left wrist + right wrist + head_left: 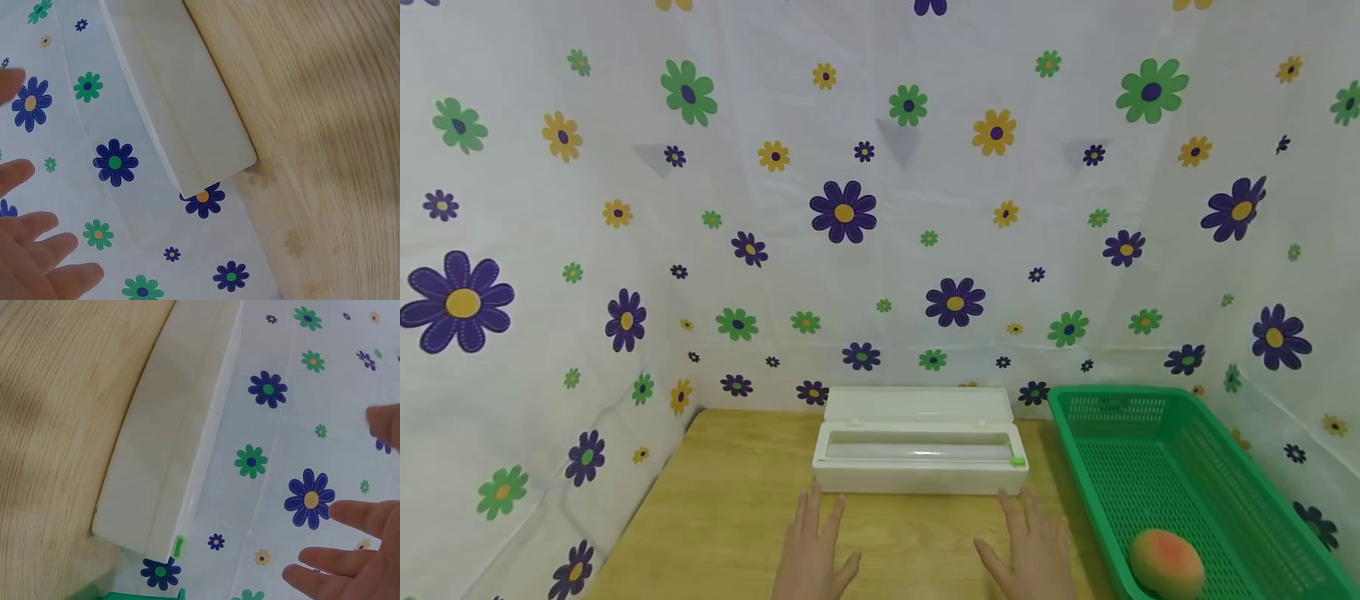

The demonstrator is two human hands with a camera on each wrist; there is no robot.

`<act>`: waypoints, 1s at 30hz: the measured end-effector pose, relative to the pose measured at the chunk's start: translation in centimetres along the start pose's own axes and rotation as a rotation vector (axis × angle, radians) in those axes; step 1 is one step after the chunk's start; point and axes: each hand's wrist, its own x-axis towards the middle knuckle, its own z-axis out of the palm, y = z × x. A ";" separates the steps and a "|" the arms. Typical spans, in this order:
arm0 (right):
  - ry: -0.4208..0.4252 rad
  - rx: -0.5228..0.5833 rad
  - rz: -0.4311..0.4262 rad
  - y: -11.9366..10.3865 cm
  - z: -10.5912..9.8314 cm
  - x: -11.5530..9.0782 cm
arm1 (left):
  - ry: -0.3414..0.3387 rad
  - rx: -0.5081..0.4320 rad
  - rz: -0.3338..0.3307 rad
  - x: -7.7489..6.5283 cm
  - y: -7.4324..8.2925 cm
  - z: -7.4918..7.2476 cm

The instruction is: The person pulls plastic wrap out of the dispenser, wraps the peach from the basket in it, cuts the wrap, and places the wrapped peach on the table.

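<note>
A white cling film dispenser (917, 482) sits at the back of the wooden table with its lid (917, 404) raised. A roll of film (910, 452) lies in its slot, and a small green slide cutter (1017, 461) is at its right end. My left hand (812, 546) is just in front of the dispenser's left corner, fingers spread and holding nothing. Likewise empty, my right hand (1030, 550) has its fingers extended near the right front corner. Both wrist views show the dispenser's plain front wall (181, 94) beside the fingers.
On the right stands a green perforated basket (1078, 483), with a peach-like yellow and red fruit (1167, 562) in its near end. A white flower-patterned sheet (737, 192) surrounds the wooden table (715, 500) at the back and sides.
</note>
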 end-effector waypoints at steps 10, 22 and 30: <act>-0.179 0.070 0.171 -0.8 -1.0 -0.3 | -0.019 -0.127 -0.085 -0.5 0.7 -0.6; -0.350 0.029 0.228 -0.5 -0.1 -1.1 | -0.215 -0.102 -0.096 -1.4 0.8 -0.3; -0.258 0.142 0.163 0.6 0.9 -0.5 | -0.161 -0.110 -0.032 -0.2 -0.3 1.0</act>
